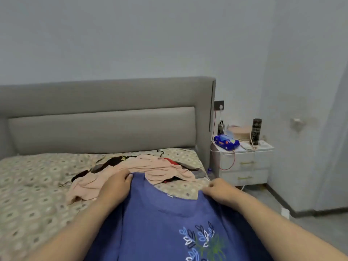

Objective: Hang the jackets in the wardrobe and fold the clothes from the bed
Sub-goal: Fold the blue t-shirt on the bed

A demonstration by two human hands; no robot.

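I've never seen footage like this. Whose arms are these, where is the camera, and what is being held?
No machine here: the arms are a person's, and the one camera sits on their head, looking forward and down. The left hand and the right hand each grip a shoulder of a blue top with embroidered leaves. Behind it, on the bed, lies a pile of clothes with a pink garment on top. A white nightstand stands beside the bed.

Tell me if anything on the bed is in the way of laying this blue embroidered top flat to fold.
Yes: the crumpled pale pink garment, atop dark clothes, lies on the patterned bedspread just beyond the blue embroidered top. The left hand and right hand grip its shoulders.
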